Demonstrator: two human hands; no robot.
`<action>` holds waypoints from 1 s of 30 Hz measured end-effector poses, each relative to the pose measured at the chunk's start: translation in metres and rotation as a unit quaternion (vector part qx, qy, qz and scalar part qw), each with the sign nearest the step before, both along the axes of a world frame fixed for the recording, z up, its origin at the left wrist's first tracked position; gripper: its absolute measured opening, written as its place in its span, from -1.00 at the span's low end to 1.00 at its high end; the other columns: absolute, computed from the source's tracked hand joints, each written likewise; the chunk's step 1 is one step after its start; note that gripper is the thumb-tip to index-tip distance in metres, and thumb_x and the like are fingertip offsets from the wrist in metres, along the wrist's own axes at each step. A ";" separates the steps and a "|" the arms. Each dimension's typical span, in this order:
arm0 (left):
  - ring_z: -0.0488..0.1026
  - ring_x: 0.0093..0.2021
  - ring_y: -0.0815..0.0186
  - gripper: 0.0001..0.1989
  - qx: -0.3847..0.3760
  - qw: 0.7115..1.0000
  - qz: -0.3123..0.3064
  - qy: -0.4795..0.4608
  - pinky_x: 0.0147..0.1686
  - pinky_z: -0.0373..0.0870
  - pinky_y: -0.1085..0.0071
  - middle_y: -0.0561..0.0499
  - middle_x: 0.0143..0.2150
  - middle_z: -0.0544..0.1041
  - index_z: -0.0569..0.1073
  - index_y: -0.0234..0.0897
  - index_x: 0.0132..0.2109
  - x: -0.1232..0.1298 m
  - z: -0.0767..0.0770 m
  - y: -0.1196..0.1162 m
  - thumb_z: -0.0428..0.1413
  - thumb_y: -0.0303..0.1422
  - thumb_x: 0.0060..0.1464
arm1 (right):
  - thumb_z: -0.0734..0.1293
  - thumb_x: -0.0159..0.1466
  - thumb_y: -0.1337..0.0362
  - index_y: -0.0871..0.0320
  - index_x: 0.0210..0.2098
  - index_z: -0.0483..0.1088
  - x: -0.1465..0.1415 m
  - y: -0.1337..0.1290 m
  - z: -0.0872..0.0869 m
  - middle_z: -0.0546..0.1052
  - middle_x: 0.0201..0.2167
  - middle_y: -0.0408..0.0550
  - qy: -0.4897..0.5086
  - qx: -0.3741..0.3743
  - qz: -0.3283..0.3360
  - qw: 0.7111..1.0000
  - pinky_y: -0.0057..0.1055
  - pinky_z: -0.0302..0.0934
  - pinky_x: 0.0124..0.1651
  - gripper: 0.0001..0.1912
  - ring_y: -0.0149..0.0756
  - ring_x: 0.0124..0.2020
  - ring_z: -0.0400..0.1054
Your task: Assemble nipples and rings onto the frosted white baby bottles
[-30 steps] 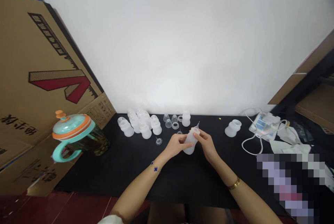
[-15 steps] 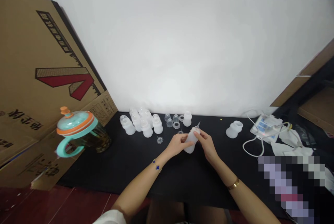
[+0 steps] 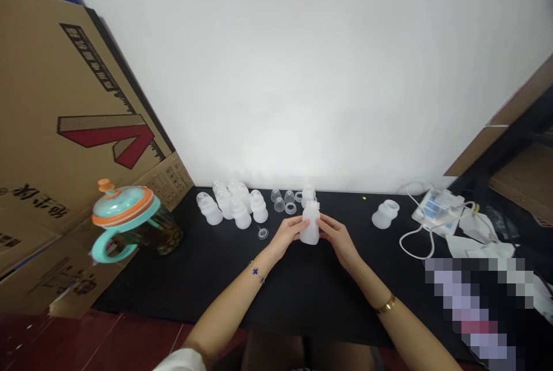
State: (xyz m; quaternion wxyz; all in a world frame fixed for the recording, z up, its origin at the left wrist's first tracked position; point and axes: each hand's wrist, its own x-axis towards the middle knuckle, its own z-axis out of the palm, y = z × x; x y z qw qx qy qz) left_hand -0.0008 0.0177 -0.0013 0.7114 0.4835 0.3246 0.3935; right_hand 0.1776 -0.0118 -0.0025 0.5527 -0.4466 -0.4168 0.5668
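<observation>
A white, translucent baby bottle (image 3: 309,229) stands upright between my two hands, over the black table. My left hand (image 3: 290,233) grips its left side and my right hand (image 3: 334,233) grips its right side, both with closed fingers. Just behind it is another white bottle (image 3: 308,191), partly hidden. Left of that lie clear domed caps (image 3: 279,204) and white rings (image 3: 290,208). A clear nipple (image 3: 262,233) rests on the table to the left of my left hand. Several capped baby bottles (image 3: 239,212) stand grouped farther left.
On the right an uncapped bottle body (image 3: 384,215) leans near a white power strip (image 3: 436,209) with cables. A large jug with a turquoise handle (image 3: 113,247) stands at the left, before a cardboard box (image 3: 38,89). A white wall (image 3: 302,71) rises behind the table.
The bottle in my hands has gone from tilted to upright. The thin clear tip that stuck out of its top no longer shows. My right hand has shifted to its right side.
</observation>
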 end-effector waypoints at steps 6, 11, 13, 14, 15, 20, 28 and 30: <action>0.58 -0.13 0.13 -0.44 0.013 1.000 0.011 0.007 -0.12 0.46 0.31 -0.21 -0.08 0.63 0.57 -0.37 0.07 0.002 0.002 -0.003 0.29 -0.05 0.04 | 0.50 0.15 0.03 0.03 0.01 0.58 0.001 0.000 -0.002 0.60 -0.01 -0.03 -0.002 -0.002 0.004 1.000 -0.29 0.33 -0.20 -0.54 -0.04 -0.02 0.45; 0.58 -0.18 0.14 -0.48 0.102 0.987 0.116 0.033 -0.16 0.44 0.33 -0.14 -0.09 0.64 0.57 -0.34 0.01 0.007 0.001 -0.005 0.34 -0.11 -0.03 | 0.51 0.12 0.02 0.03 0.03 0.56 -0.001 0.000 -0.002 0.60 0.00 -0.03 -0.014 -0.010 0.032 0.999 -0.29 0.33 -0.19 -0.49 -0.05 -0.04 0.46; 0.57 -0.21 0.16 -0.51 0.119 0.983 0.130 0.049 -0.19 0.44 0.34 -0.13 -0.13 0.64 0.56 -0.34 -0.01 0.008 -0.001 -0.004 0.32 -0.10 -0.01 | 0.54 0.08 0.05 0.03 0.04 0.55 -0.003 -0.002 0.001 0.60 -0.01 -0.03 -0.024 -0.007 0.059 0.998 -0.30 0.32 -0.19 -0.46 -0.08 -0.08 0.48; 0.57 -0.21 0.16 -0.52 0.130 0.981 0.133 0.063 -0.19 0.44 0.34 -0.12 -0.13 0.64 0.56 -0.33 -0.02 0.008 -0.002 -0.004 0.30 -0.10 0.01 | 0.56 0.06 0.07 0.03 0.04 0.55 -0.005 -0.003 0.003 0.60 -0.01 -0.03 -0.029 -0.004 0.067 0.997 -0.30 0.32 -0.20 -0.45 -0.09 -0.11 0.48; 0.56 -0.20 0.16 -0.54 0.144 0.977 0.136 0.079 -0.18 0.44 0.34 -0.12 -0.12 0.63 0.56 -0.33 -0.02 0.008 -0.003 -0.003 0.29 -0.10 0.02 | 0.57 0.03 0.09 0.02 0.02 0.55 -0.006 -0.004 0.004 0.60 -0.01 -0.04 -0.032 -0.002 0.071 0.997 -0.30 0.32 -0.20 -0.45 -0.10 -0.12 0.49; 0.51 -0.10 0.14 -0.50 0.176 0.966 0.140 0.128 -0.17 0.46 0.34 -0.16 -0.05 0.58 0.58 -0.34 -0.04 0.002 -0.004 0.003 0.06 0.01 0.21 | 0.58 0.01 0.09 0.04 -0.03 0.56 -0.008 -0.006 0.008 0.61 -0.03 -0.01 -0.031 0.005 0.051 0.998 -0.26 0.34 -0.19 -0.47 -0.07 -0.12 0.49; 0.49 0.00 0.13 -0.66 0.317 0.866 0.232 0.309 0.02 0.45 0.18 -0.13 0.07 0.51 0.47 -0.20 0.12 -0.011 -0.011 0.012 0.08 -0.24 0.25 | 0.56 0.05 0.04 0.07 0.00 0.53 -0.002 -0.001 0.001 0.60 -0.02 0.02 -0.009 -0.007 -0.022 1.000 -0.34 0.32 -0.28 -0.45 -0.03 -0.06 0.48; 0.40 0.17 0.08 -0.68 0.379 0.814 0.257 0.357 0.17 0.35 0.11 -0.15 0.16 0.45 0.46 -0.19 0.14 -0.012 -0.014 0.013 0.03 -0.30 0.28 | 0.56 0.05 0.04 0.05 0.00 0.53 -0.001 0.000 -0.001 0.60 -0.02 0.01 -0.008 -0.002 -0.026 1.000 -0.34 0.32 -0.29 -0.46 -0.03 -0.06 0.48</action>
